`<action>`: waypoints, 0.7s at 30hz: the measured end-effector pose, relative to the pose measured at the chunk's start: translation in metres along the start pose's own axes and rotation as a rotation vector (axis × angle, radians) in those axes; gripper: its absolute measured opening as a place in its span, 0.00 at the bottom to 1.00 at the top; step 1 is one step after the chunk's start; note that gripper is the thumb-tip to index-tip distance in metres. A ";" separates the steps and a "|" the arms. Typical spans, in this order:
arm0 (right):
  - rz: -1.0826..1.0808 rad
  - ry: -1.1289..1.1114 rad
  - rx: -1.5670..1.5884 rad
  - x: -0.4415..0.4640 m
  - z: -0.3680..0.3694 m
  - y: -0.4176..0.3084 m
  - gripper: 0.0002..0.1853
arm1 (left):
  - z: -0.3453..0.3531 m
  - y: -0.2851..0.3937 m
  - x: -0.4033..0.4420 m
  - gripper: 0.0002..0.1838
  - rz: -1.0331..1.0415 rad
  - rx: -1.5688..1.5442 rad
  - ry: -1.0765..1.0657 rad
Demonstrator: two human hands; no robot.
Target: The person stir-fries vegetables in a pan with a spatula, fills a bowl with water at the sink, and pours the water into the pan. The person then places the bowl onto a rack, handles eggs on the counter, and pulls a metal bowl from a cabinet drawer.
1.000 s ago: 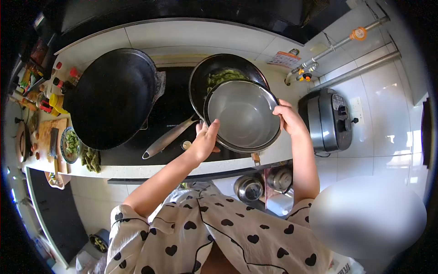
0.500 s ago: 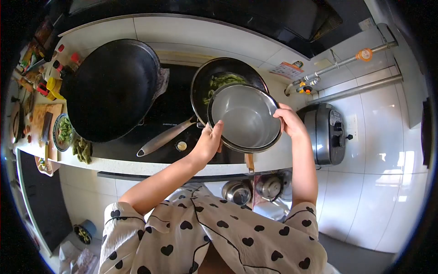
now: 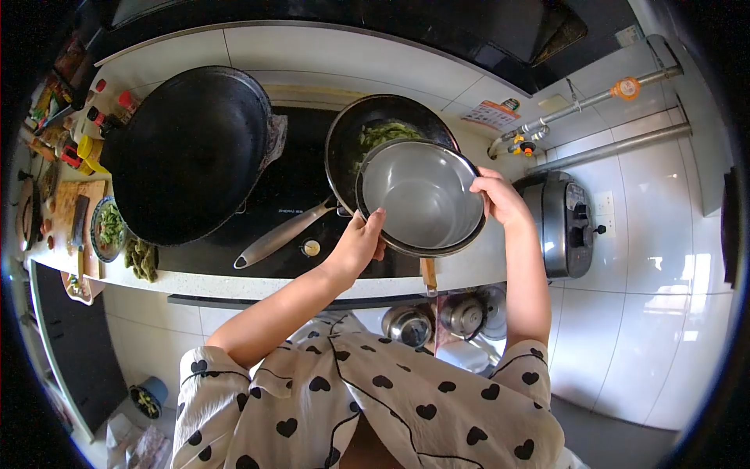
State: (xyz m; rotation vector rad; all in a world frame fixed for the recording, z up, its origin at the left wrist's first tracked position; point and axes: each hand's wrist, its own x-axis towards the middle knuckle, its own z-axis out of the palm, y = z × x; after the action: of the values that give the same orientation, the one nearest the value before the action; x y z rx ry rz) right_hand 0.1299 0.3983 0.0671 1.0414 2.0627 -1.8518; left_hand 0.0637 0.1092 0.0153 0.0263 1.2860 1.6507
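Bowl (image 3: 420, 195) and pan (image 3: 426, 117) overlap in our view, and that is the relation we look at first: from the bowl, the middle of the pan lies toward eleven o'clock, and the bowl hides the pan's near side. We cannot tell whether the two touch. Our bowl is round, so it has no long axis; the pan's axis runs along its grey handle (image 3: 273, 242), which points toward eight o'clock. Our left hand (image 3: 363, 241) seems the nearer one to the pan, just beside the place where that handle joins it.

Both our hands grip the bowl. The left has it at about eight o'clock, thumb laid over the rim; the right hand (image 3: 498, 197) pinches the rim close to three o'clock. We have the bowl above the near edge of the black cooktop (image 3: 301, 168) and the pale desk (image 3: 305, 290), its mouth facing us.

Inside, the bowl is smooth, pale grey and shiny, with a dark rim; we cannot tell whether it holds any clear liquid. Green pieces (image 3: 384, 133) lie in the dark pan beyond it. Between nine and ten o'clock from the bowl sits a large black wok (image 3: 191, 156).
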 end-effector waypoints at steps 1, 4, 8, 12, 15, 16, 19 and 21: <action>0.005 0.001 0.001 -0.002 0.001 -0.002 0.16 | -0.001 0.000 0.000 0.20 -0.008 -0.005 -0.005; 0.022 0.040 -0.029 -0.003 0.002 -0.006 0.16 | -0.001 -0.002 0.003 0.19 -0.045 -0.038 -0.001; 0.009 0.016 -0.063 0.001 -0.003 -0.005 0.15 | 0.001 0.003 0.000 0.19 -0.073 -0.057 -0.007; -0.035 0.072 -0.011 -0.002 0.003 -0.007 0.09 | 0.000 0.003 0.001 0.18 -0.093 -0.066 -0.021; -0.025 0.084 -0.002 -0.005 0.005 -0.011 0.09 | 0.000 0.005 0.001 0.18 -0.109 -0.062 -0.019; -0.021 0.090 0.007 -0.011 0.011 -0.017 0.09 | 0.001 0.007 0.000 0.18 -0.114 -0.058 -0.014; -0.014 0.086 -0.015 -0.014 0.011 -0.021 0.10 | 0.001 0.009 -0.002 0.19 -0.115 -0.065 -0.021; -0.008 0.076 -0.042 -0.015 0.011 -0.024 0.09 | 0.000 0.009 -0.002 0.19 -0.120 -0.072 -0.025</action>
State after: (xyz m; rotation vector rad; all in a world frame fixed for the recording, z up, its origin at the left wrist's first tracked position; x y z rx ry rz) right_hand 0.1237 0.3831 0.0924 1.1115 2.1407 -1.7909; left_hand 0.0586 0.1086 0.0234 -0.0726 1.1853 1.5876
